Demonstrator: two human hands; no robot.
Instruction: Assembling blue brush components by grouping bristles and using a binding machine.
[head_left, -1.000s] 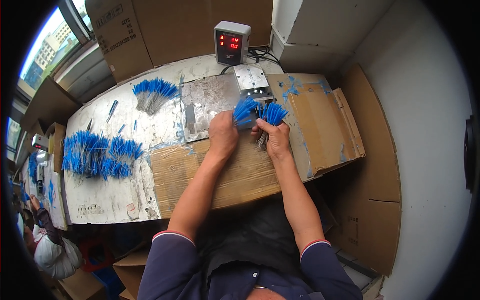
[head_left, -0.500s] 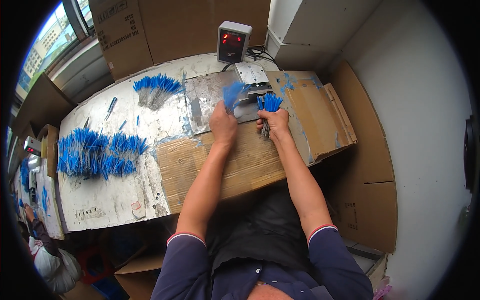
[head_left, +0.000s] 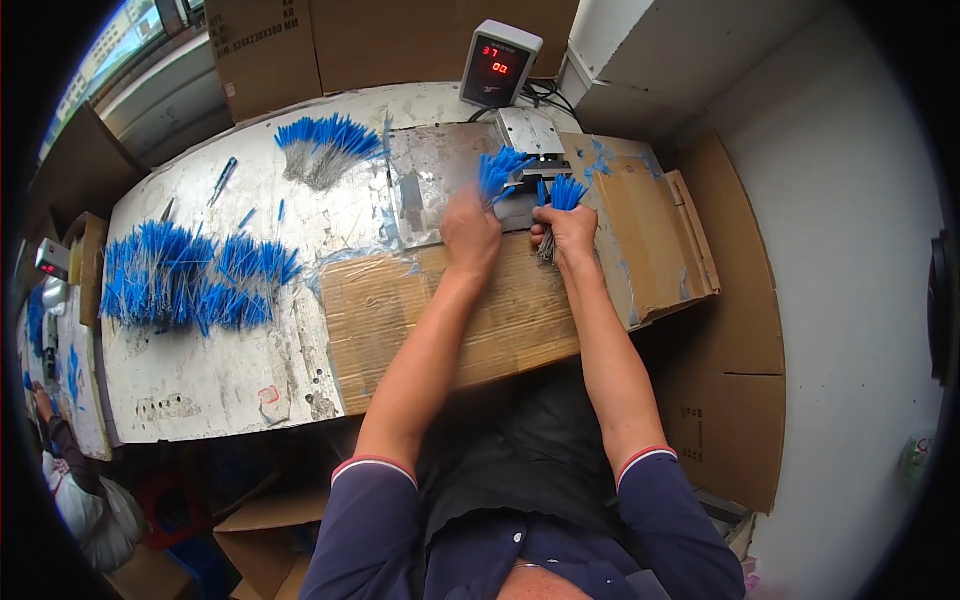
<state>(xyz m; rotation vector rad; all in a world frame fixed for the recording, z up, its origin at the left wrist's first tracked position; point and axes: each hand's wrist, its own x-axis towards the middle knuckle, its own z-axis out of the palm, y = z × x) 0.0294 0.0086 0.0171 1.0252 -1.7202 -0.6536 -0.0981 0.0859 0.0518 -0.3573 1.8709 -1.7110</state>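
Note:
My left hand (head_left: 470, 232) is closed around a bundle of thin wires with blue ends (head_left: 499, 170), its blue tips fanned upward and leaning right; the hand is slightly blurred. Just right of it, my right hand (head_left: 570, 230) grips a second bundle of blue-ended wires (head_left: 566, 192), with grey strands hanging below the fist. Both fists are over the near edge of a metal plate (head_left: 425, 165), in front of a small metal device (head_left: 528, 132). The left bundle's tips come close to that device; whether they touch it I cannot tell.
Piles of blue-ended wires lie at the left (head_left: 160, 275) and the back (head_left: 325, 150) of the white table (head_left: 210, 385). A pen-like tool (head_left: 223, 182) lies between them. Behind the device stands a red-lit display box (head_left: 500, 65). Cardboard (head_left: 450, 325) covers the front edge; a flattened carton (head_left: 640, 235) sits right.
The whole view has shifted a little. My left hand and its bundle have come nearer the right hand, with the tips now leaning right. The red display reads differently. Both bundles are still held.

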